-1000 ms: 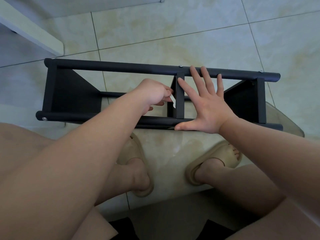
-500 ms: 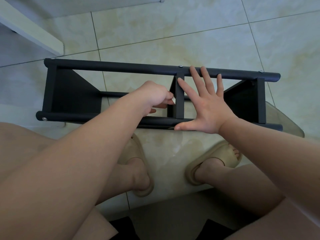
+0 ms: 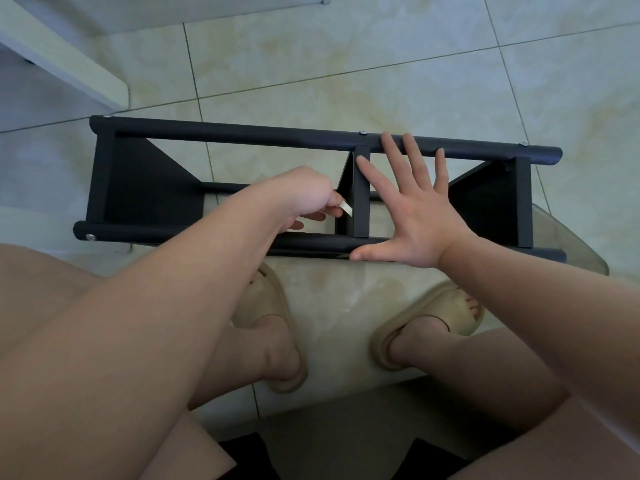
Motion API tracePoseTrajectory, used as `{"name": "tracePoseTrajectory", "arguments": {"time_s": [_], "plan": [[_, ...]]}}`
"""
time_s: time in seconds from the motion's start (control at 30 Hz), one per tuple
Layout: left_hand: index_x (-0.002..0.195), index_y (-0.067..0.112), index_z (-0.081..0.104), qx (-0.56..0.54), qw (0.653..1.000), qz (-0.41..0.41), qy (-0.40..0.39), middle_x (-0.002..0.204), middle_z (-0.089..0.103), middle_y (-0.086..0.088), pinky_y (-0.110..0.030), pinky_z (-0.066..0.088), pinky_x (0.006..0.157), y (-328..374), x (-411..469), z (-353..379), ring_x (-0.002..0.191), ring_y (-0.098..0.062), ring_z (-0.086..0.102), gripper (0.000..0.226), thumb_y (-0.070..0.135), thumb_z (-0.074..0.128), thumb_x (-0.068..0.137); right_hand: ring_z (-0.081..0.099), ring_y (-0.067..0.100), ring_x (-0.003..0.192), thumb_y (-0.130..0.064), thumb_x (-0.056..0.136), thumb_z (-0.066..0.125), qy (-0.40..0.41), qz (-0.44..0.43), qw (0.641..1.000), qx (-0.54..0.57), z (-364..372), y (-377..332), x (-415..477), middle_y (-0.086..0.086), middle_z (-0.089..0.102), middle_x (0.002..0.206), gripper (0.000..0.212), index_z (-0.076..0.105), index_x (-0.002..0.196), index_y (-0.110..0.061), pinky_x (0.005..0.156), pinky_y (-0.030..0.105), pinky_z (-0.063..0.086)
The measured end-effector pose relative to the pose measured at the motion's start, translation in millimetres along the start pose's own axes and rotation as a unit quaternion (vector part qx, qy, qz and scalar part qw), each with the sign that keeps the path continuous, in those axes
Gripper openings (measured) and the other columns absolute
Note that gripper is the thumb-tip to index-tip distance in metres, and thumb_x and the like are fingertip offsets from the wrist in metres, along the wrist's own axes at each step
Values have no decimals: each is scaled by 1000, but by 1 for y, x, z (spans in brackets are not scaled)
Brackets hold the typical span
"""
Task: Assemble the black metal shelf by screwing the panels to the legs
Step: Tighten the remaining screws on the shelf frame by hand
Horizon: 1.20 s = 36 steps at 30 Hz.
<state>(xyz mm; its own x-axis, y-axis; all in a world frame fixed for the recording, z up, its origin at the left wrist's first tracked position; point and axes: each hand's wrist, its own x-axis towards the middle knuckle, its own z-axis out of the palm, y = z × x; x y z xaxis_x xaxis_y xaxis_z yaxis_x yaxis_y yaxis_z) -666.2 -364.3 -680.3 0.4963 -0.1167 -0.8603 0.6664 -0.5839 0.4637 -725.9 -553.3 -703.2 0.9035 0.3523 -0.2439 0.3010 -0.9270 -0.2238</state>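
Your right hand (image 3: 417,216) lies spread flat across the black metal shelf (image 3: 242,136); your left hand (image 3: 304,197) pinches a small pale tool (image 3: 346,208), perhaps a wrench, beside the middle panel (image 3: 360,195).

The black metal shelf (image 3: 277,135) lies on its side, two tubular legs (image 3: 180,233) running left to right, three flat panels (image 3: 145,192) standing across between them (silver screw heads (image 3: 363,132) at the joints). A pale flat piece (image 3: 347,208) sits just beside the middle panel (image 3: 361,188).

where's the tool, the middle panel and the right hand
tool (image 3: 346,208): head view, silvery tip poking from the left hand (image 3: 304,194)
middle panel (image 3: 361,195): head view, its upturned edge
right hand (image 3: 420,216): head view, back of the hand
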Motion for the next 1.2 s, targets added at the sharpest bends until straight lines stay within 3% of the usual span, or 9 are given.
{"name": "tracePoseTrajectory", "arguments": {"time_s": [0.43, 0.67, 1.03, 1.2], "plan": [[83, 24, 68, 123, 988, 77, -43, 87, 72, 11, -33, 43, 80, -14, -2, -14, 102, -14, 62, 23, 18, 55, 101, -18, 35, 154, -102, 61, 37, 2, -1, 1000, 1, -1, -1, -1, 9, -12, 169, 127, 2, 162, -33, 117, 66, -14], [82, 21, 71, 160, 979, 116, -50, 94, 73, 6, -25, 38, 66, -17, 0, -16, 85, -10, 55, 22, 10, 59, 97, -18, 35, 154, -102, 61, 37, 1, 1, 1000, -1, 0, -1, -1, 8, -13, 169, 127, 2, 162, -33, 117, 68, -12], [74, 27, 68, 180, 975, 109, -64, 87, 66, 6, -23, 38, 68, -23, 1, -14, 84, -9, 55, 25, 10, 67, 92, -19, 34, 154, -102, 61, 39, 0, 2, 1000, 1, 0, -1, -1, 7, -14, 169, 128, 1, 162, -34, 117, 69, -12], [76, 28, 73, 192, 973, 120, -50, 86, 75, 4, -28, 49, 79, -20, 1, -19, 89, -13, 66, 20, 13, 70, 88, -19, 34, 154, -102, 61, 39, 0, 2, 1000, -1, 0, -1, -1, 7, -14, 169, 128, 2, 162, -34, 117, 68, -12]]}}
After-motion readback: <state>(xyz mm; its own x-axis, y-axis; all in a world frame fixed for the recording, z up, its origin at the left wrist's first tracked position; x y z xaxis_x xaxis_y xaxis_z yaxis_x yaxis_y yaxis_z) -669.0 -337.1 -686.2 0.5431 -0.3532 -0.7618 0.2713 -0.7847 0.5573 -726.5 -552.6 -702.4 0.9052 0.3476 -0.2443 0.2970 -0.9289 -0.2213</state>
